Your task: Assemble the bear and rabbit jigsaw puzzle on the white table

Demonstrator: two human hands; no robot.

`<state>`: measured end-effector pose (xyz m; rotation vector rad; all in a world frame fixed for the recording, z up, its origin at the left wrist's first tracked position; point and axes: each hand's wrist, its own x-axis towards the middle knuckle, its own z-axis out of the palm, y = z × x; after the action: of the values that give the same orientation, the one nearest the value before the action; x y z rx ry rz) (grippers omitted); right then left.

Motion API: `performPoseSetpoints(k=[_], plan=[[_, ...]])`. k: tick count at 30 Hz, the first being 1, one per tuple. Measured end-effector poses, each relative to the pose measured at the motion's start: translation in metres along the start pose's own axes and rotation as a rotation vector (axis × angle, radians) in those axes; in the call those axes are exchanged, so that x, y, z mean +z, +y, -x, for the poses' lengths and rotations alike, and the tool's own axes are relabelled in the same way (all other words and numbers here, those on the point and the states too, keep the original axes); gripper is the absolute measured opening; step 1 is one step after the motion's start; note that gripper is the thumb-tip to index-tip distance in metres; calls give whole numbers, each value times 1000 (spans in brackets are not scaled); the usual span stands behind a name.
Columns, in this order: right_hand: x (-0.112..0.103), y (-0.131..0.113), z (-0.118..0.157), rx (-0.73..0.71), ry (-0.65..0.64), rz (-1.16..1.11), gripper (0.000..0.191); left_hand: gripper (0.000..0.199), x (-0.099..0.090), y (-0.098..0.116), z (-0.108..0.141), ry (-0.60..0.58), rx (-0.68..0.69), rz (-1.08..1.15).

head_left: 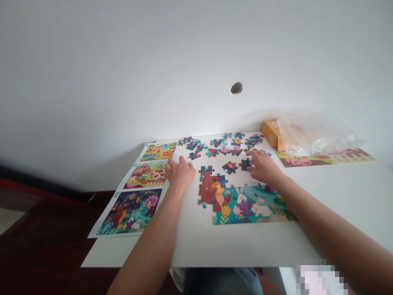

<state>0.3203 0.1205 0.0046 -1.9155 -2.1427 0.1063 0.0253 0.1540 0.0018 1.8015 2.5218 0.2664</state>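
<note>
A partly joined puzzle [242, 205] with a brown bear and white rabbits lies on the white table [196, 246]. My left hand [180, 174] rests on the table to its left, fingers spread, beside the picture sheet [135, 213]. Above the puzzle's right part, my right hand [262, 166] has its thumb and fingertips at a dark blue piece [245, 165]; whether it grips the piece cannot be made out. A loose piece with a red figure [230, 166] lies just left of that one. Several more loose pieces [225, 149] are scattered behind.
At the back right stand an orange box [270, 133] and a crumpled clear plastic bag [316, 133]. A farm-scene strip [331, 157] lies in front of them. The wall [196, 73] rises behind the table and has a round hole [236, 88].
</note>
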Motion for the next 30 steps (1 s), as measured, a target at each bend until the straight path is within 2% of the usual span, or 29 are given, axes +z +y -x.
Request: performPoseSetpoints(k=[2, 4, 7, 9, 11, 13, 15, 17, 19, 24, 30], plan=[[-3, -2, 1, 21, 21, -33, 45, 54, -1, 0, 0, -9, 5, 8], [-7, -6, 2, 39, 50, -94, 28, 54, -3, 1, 1, -5, 7, 22], [-16, -16, 6, 46, 146, -217, 14, 50, -6, 2, 1, 98, 36, 78], [-21, -25, 11, 27, 195, -342, 14, 43, -9, 3, 0, 210, 155, 215], [-22, -36, 17, 10, 135, -531, 17, 38, -12, 3, 1, 220, 353, 448], [-20, -47, 24, 0, -23, -787, 21, 36, -13, 5, 5, 63, 555, 686], [-15, -56, 29, 14, -165, -1013, 25, 37, -15, 7, 13, -181, 700, 840], [-10, -63, 33, 46, -269, -1155, 28, 36, -17, 11, 21, -396, 783, 913], [-7, -68, 35, 78, -345, -1233, 29, 34, -21, 14, 27, -526, 829, 952], [-9, -70, 37, 53, -418, -1256, 22, 32, -27, 15, 27, -592, 825, 990], [-15, -71, 41, -57, -432, -1057, 20, 37, -28, 7, 23, -717, 792, 1031]])
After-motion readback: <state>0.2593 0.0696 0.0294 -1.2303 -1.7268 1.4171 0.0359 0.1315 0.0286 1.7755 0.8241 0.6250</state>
